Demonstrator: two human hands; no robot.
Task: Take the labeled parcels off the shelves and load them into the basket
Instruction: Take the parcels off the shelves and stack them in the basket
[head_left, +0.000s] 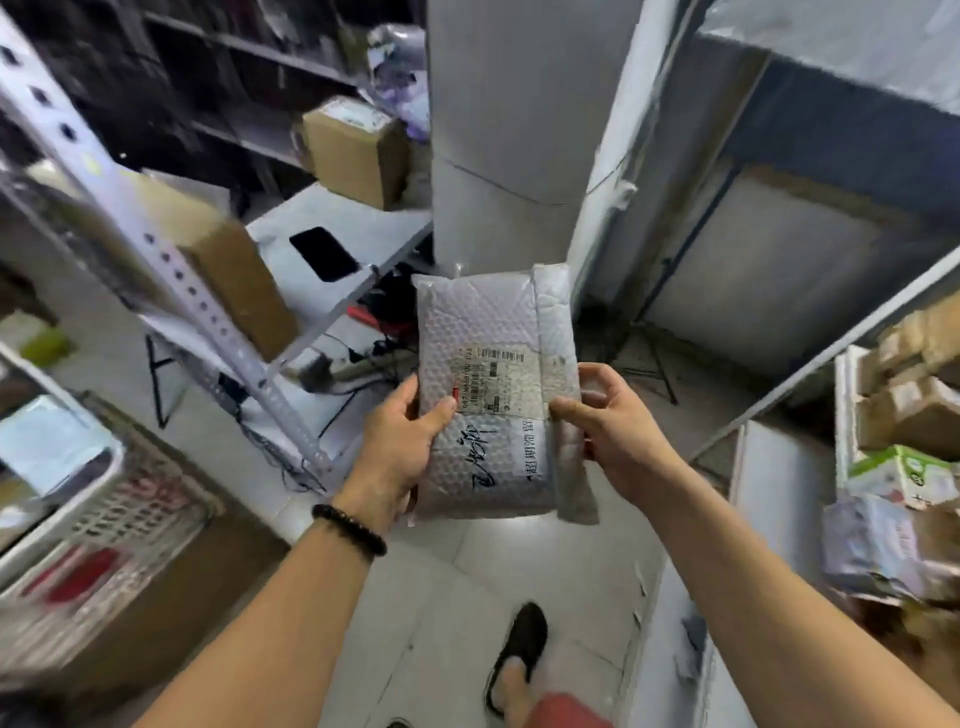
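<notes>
Parcel (483, 332) gripped by left hand (400, 447), pinched by right hand (618, 431) (label (491, 382) unreadable), basket (140, 514) blurred

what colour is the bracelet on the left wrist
The bracelet is black, a string of beads; the head view shows it best.

A parcel storeroom: metal shelving (171, 270) stacked with cardboard boxes (353, 148) and packets.

The parcel (493, 395) is mid-scene, the left hand (400, 447) on its left edge, the right hand (613, 431) on its right. The basket (104, 519) lies near left. Far left, a desk (384, 228) carries a phone (323, 253) and a box (353, 150). Right, a shelf (831, 358) holds cartons (914, 415).
</notes>
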